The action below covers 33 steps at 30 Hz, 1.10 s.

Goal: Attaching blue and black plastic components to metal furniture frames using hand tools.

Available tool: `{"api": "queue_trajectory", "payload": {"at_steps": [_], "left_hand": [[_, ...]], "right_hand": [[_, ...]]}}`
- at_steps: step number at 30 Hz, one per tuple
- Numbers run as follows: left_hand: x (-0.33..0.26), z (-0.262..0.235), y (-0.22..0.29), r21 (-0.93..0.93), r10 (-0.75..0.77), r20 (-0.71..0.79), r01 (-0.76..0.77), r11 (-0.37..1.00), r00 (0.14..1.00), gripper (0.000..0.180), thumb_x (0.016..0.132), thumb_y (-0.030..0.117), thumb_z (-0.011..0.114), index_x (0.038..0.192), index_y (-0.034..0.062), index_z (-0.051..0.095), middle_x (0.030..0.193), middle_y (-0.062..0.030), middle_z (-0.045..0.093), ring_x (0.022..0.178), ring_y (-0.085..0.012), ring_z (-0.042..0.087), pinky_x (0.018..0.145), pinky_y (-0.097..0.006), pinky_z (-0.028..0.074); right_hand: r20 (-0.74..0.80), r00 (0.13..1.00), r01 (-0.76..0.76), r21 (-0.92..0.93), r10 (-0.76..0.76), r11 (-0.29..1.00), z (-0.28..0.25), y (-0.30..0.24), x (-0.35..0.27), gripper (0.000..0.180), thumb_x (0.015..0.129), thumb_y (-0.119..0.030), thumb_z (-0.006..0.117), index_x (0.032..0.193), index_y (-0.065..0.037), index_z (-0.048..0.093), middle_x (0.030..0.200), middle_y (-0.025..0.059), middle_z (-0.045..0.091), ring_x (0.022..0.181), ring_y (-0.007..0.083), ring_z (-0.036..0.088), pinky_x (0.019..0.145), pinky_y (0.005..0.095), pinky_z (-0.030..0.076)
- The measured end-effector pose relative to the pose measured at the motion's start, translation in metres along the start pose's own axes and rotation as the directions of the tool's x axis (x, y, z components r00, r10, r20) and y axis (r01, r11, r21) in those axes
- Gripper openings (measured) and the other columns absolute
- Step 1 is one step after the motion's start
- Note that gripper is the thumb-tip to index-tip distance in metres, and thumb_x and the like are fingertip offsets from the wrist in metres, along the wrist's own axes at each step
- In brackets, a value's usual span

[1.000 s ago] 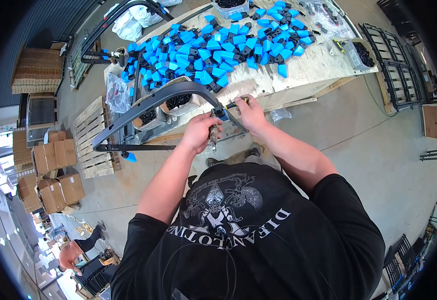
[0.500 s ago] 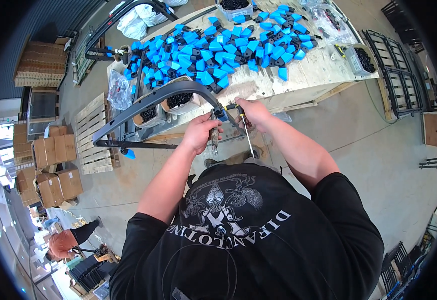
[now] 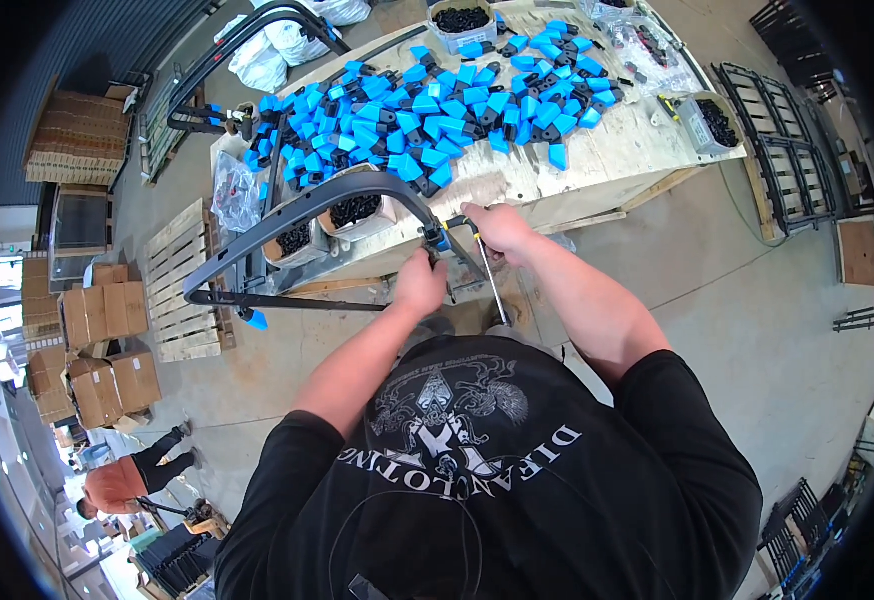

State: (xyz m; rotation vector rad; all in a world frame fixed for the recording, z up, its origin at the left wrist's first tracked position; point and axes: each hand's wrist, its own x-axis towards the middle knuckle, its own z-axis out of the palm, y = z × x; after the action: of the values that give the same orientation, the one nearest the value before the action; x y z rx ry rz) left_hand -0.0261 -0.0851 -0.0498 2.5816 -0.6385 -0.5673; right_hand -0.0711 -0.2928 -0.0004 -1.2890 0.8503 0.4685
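Note:
A bent black metal frame lies across the near left of the workbench, its right end between my hands. My left hand is closed just below that end; whatever its fingers hold is hidden. My right hand grips a tool with a black-and-yellow handle and a long silver shaft, right beside the frame's end. The shaft slants down toward my body. A blue-and-black fitting sits at the frame's end, between the two hands.
Many blue-and-black plastic pieces cover the workbench. Bins of small black parts stand at its near edge and corners. A wooden pallet and cardboard boxes lie left. Another person stands at lower left.
My left hand has moved right and slightly down, and the metal tool seen in it before no longer shows. The right hand keeps its grip. The other person has shifted.

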Motion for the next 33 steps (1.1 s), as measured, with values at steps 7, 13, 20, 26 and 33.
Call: {"api": "queue_trajectory", "payload": {"at_steps": [7, 13, 20, 26, 33], "left_hand": [[0.018, -0.032, 0.014, -0.36, 0.027, 0.465, 0.162, 0.919, 0.885, 0.038, 0.09, 0.025, 0.06, 0.104, -0.0101, 0.06, 0.08, -0.0206, 0.068, 0.077, -0.0346, 0.07, 0.071, -0.044, 0.056], [0.009, -0.012, -0.01, -0.026, 0.207, 0.224, -0.207, 0.978, 0.952, 0.043, 0.09, 0.028, 0.061, 0.11, -0.0102, 0.059, 0.094, -0.0244, 0.067, 0.087, -0.0341, 0.071, 0.077, -0.045, 0.056], [0.013, -0.054, 0.018, -0.354, 0.095, 0.546, 0.127, 0.927, 0.832, 0.04, 0.089, 0.025, 0.062, 0.105, -0.0108, 0.057, 0.088, -0.0163, 0.069, 0.075, -0.026, 0.067, 0.068, -0.038, 0.054], [0.013, -0.061, 0.026, -0.472, 0.086, 0.59, 0.257, 0.844, 0.803, 0.022, 0.09, 0.017, 0.06, 0.098, -0.0039, 0.062, 0.086, -0.0146, 0.07, 0.07, -0.024, 0.068, 0.062, -0.037, 0.056], [0.008, -0.031, 0.002, -0.796, 0.2, 0.581, 0.499, 0.343, 0.789, 0.013, 0.091, 0.014, 0.06, 0.095, 0.0024, 0.065, 0.079, -0.0157, 0.069, 0.073, -0.027, 0.07, 0.066, -0.04, 0.057]], "right_hand": [[-0.226, 0.763, 0.598, -0.105, -0.605, 0.794, -0.003, 0.061, 0.065, 0.047, 0.099, -0.041, 0.058, 0.101, 0.006, 0.06, 0.071, 0.014, 0.065, 0.054, 0.0227, 0.059, 0.048, 0.0387, 0.043], [-0.101, 0.994, 0.032, -0.087, -0.04, 0.996, 0.012, 0.006, 0.006, 0.05, 0.1, -0.039, 0.053, 0.108, 0.01, 0.056, 0.069, 0.0154, 0.063, 0.052, 0.024, 0.06, 0.048, 0.0401, 0.045], [-0.174, 0.956, 0.263, 0.159, -0.235, 0.952, 0.018, 0.029, 0.028, 0.04, 0.101, -0.037, 0.055, 0.114, 0.0, 0.052, 0.083, 0.0079, 0.061, 0.07, 0.0173, 0.059, 0.054, 0.0332, 0.044], [-0.342, 0.916, 0.221, -0.003, -0.209, 0.975, 0.033, 0.037, 0.033, 0.039, 0.096, -0.035, 0.064, 0.111, 0.0, 0.055, 0.085, 0.005, 0.059, 0.071, 0.0154, 0.054, 0.059, 0.0335, 0.047], [-0.38, 0.872, 0.293, -0.096, -0.307, 0.951, 0.043, 0.02, 0.014, 0.037, 0.086, -0.027, 0.079, 0.099, 0.004, 0.063, 0.079, 0.0046, 0.063, 0.071, 0.0133, 0.054, 0.062, 0.035, 0.047]]}}
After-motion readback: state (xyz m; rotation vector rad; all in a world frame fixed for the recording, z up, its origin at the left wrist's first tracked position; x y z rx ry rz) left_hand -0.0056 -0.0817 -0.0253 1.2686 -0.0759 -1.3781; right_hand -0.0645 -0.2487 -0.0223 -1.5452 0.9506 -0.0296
